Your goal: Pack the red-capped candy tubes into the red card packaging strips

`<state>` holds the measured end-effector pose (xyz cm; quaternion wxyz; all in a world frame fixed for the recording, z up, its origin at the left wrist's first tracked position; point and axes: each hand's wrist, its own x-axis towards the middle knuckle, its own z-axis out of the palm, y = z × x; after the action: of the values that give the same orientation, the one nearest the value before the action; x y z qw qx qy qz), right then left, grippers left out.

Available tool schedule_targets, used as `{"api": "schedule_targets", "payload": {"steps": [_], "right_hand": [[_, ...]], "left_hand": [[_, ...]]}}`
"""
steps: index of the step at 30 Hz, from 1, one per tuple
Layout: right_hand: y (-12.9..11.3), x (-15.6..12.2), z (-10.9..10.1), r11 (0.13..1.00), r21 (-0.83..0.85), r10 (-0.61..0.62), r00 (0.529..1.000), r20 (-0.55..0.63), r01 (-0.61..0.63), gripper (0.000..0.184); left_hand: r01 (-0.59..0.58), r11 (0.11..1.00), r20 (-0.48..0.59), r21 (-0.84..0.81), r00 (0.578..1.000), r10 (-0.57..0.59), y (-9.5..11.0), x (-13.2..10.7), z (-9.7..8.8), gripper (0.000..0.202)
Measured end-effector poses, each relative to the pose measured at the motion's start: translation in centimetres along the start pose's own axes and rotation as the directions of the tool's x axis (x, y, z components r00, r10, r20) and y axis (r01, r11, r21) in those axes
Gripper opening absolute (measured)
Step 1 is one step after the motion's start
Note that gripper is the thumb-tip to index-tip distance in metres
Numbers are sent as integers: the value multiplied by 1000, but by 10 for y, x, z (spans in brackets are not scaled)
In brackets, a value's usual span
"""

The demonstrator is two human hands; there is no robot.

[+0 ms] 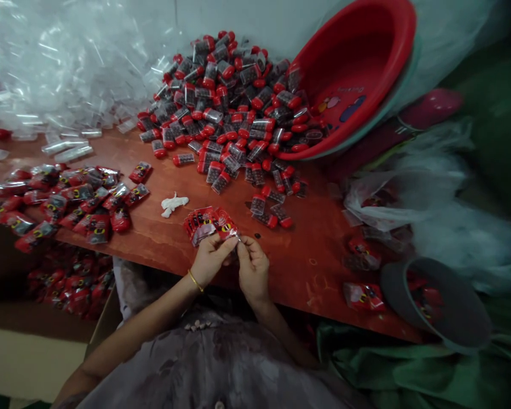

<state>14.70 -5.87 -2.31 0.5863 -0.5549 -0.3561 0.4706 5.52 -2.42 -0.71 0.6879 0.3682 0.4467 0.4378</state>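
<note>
My left hand (210,258) and my right hand (252,266) meet at the near edge of a reddish-brown table (315,255). Both pinch a small stack of red printed packets (208,223) that fans out just beyond my fingertips. A gold bangle rings my left wrist. A small black speck lies on the table right beside my right fingers. A big heap of small clear vials with red caps (230,108) lies farther back in the middle of the table.
A red basin (357,68) leans tipped at the back right, vials spilling from it. Filled red packets (68,201) pile at the left, clear plastic sleeves (68,68) behind them. A white scrap (173,203) lies mid-table. A grey bowl (440,307) and plastic bags sit at the right.
</note>
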Motion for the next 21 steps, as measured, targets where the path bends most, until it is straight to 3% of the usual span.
{"api": "schedule_targets", "payload": {"steps": [4,9,13,18,21], "right_hand": [[2,2,1,1000,7,-28,999,20,28,23],[-9,0,-3,997,-63,-41,989,141,50,19],[-3,-4,-2,997,-67,-41,995,94,47,21],[16,-5,1,993,106,50,996,73,-57,22],[17,-3,0,990,137,38,998,44,-43,22]], "left_hand": [[5,1000,-34,2,999,-5,0,-4,1,42],[24,996,-65,-86,997,-30,8,0,2,45],[71,997,-16,-16,997,-71,7,4,0,38],[74,996,25,46,997,-76,3,2,4,39],[54,997,26,58,998,-56,3,-1,8,41]]}}
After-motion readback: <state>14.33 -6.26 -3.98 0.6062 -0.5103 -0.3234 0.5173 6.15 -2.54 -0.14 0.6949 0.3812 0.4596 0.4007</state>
